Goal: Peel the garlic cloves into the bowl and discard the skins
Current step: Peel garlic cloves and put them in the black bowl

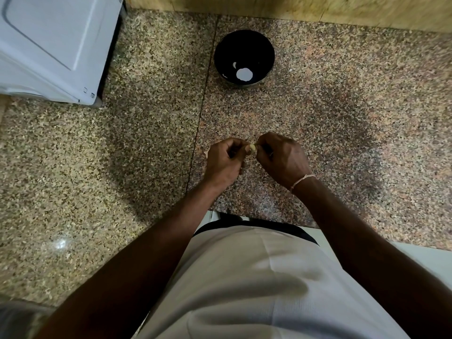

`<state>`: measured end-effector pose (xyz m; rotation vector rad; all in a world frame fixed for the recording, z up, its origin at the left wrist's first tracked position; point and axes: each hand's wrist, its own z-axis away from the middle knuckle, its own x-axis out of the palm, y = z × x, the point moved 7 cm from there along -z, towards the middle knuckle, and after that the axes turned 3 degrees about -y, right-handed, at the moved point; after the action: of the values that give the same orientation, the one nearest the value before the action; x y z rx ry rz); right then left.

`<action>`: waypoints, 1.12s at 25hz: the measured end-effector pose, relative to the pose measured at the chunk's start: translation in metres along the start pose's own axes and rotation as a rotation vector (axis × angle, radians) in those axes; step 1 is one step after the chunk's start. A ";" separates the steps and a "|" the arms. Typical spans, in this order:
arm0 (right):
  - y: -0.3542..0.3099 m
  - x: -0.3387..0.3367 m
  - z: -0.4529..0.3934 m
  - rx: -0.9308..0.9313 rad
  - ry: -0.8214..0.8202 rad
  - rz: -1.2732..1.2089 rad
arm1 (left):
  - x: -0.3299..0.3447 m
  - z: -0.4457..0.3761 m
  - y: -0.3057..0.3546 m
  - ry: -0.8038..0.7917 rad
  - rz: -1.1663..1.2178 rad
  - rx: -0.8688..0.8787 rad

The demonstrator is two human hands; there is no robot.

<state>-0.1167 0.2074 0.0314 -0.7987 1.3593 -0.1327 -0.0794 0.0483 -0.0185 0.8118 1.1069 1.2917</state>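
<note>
I have both hands close together over the worktop [318, 113], fingers curled in: the left hand [226, 162] pinches the garlic clove [252, 148] and the right hand [281, 159] picks at its far end, where I judge the skin is coming away. The clove sits just between my fingertips, only a pale sliver of it showing. The bowl [266, 45] stands well beyond the hands, dark, with a couple of pale pieces in it (cloves or reflections, I cannot tell). My worry is the gap: a slippery peeled clove could pop from the pinch and land on the speckled stone, where it would be hard to spot. Loose skin could also drift down unseen between my hands.
</note>
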 end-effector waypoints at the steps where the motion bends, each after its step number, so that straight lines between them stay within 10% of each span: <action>1: 0.000 0.001 0.000 -0.005 -0.007 -0.006 | 0.001 0.000 -0.001 -0.008 0.005 -0.002; 28: 0.003 0.005 -0.006 0.008 0.010 0.014 | -0.007 0.000 0.014 0.030 -0.072 0.020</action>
<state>-0.1222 0.2045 0.0258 -0.7823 1.3729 -0.1313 -0.0837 0.0439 -0.0044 0.7626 1.1651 1.2379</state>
